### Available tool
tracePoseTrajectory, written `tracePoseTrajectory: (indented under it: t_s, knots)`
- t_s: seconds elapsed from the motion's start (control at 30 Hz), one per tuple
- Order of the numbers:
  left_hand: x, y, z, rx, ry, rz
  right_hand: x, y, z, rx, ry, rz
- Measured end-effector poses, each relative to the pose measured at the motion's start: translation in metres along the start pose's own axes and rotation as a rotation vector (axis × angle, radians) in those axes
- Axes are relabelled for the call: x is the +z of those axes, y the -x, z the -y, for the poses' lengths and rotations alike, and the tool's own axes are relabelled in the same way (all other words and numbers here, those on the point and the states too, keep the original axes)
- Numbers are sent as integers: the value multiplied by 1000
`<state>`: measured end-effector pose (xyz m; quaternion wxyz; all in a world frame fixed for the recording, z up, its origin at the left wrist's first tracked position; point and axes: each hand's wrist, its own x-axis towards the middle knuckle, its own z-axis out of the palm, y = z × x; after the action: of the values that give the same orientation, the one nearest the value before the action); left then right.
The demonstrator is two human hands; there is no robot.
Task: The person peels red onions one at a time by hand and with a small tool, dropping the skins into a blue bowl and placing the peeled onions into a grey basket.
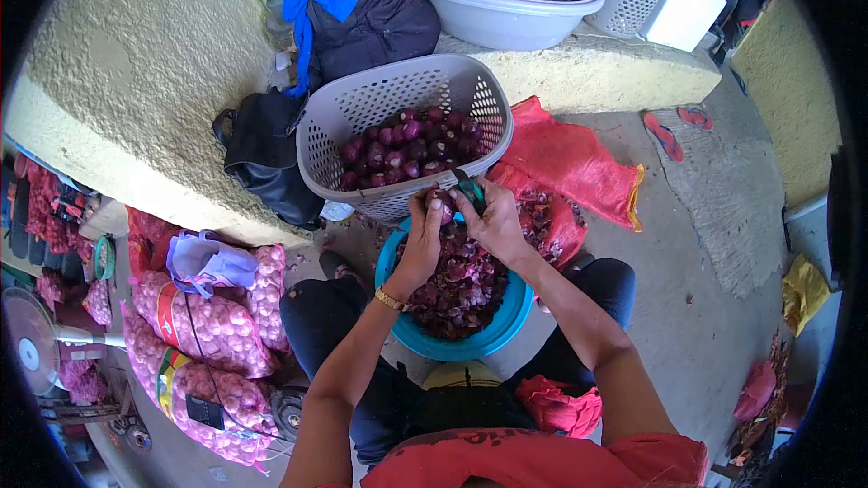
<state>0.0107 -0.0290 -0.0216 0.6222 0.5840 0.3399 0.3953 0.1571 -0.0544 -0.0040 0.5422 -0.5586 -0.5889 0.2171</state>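
My left hand (422, 239), with a gold band at the wrist, holds a dark red onion (445, 206) in its fingers. My right hand (493, 221) is closed on a knife with a dark green handle (470, 190), close against the onion. Both hands are above the near edge of a grey perforated basket (312, 140) that holds many peeled purple onions (411, 146). Below them is a turquoise basin (420, 341) full of loose onion skins (457, 285).
A red mesh sack (579, 163) lies right of the basket. Pink mesh bags of bulbs (217, 330) are stacked at the left. A black bag (267, 154) leans by the basket. Behind stands a grey tub (506, 18) on a ledge; sandals (665, 136) lie at the right.
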Motion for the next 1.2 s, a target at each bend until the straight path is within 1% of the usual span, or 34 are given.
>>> tracePoseTrajectory:
  t_s: [0.03,0.1,0.13,0.17,0.2,0.27,0.3,0.33,0.4,0.43,0.5,0.53,0.57,0.63,0.67,0.7,0.73,0.77,0.8,0.83,0.9,0.93,0.97,1.0,1.03,1.07,1.1,1.17,1.2]
  knots:
    - [1,0,-1,32,-26,-16,0,0,2,-1,-1,0]
    - [1,-1,-4,64,-52,-32,-1,2,7,190,-96,19]
    - [2,-2,-4,79,-53,-31,1,2,1,190,-96,19]
    - [2,-2,-5,93,-53,-30,6,3,-9,237,-169,-22]
    - [0,-2,-2,92,-53,-31,7,2,-9,283,-243,-63]
    - [-4,-3,6,167,-81,8,2,1,-7,305,-290,-77]
    - [-5,-3,0,167,-81,7,-3,-1,-3,327,-336,-92]
    - [-7,-2,-8,135,-80,-53,-9,-3,1,327,-337,-91]
    - [-14,-1,-14,53,-57,-162,-20,-7,4,306,-357,-14]
    - [-20,-2,-11,55,-56,-162,-21,-4,0,305,-356,-14]
    - [-29,-6,-5,12,120,-137,-20,10,-6,383,-285,256]
    - [-29,-3,-7,15,87,-142,-21,12,-1,358,-184,268]
    - [-29,-3,-8,16,88,-142,-20,15,-4,356,-183,268]
    - [-29,-3,-10,32,104,-135,-16,21,-13,317,-50,355]
    - [-32,-4,-8,33,105,-134,-11,26,-16,203,-139,305]
    - [-37,-6,-7,57,18,-100,-13,26,-14,202,-135,302]
    - [-40,-8,-6,81,-67,-65,-17,25,-12,346,-60,434]
    - [-41,-8,-3,82,-62,-60,-20,25,-10,492,17,565]
    - [-39,-7,-10,94,-125,-76,-20,24,-8,388,150,593]
    - [-37,-6,-16,106,-187,-92,-21,23,-4,389,155,586]
    - [-34,-3,-22,93,-237,-85,-21,20,7,276,85,490]
    - [-35,-2,-20,52,-203,-46,-15,22,0,180,84,360]
    - [-35,-2,-18,11,-171,-10,-13,21,0,180,88,353]
    - [-33,-3,-18,88,-273,16,-10,18,5,276,22,296]
    - [-32,-2,-18,89,-273,18,-8,16,9,370,-47,240]
    - [-31,-1,-19,75,-289,95,-6,16,11,302,-44,189]
    - [-29,0,-19,61,-304,172,-4,16,8,300,-44,188]
    - [-25,2,-20,32,-290,161,1,18,-3,214,-110,133]
    - [-25,2,-19,29,-269,180,1,18,-2,214,-112,132]
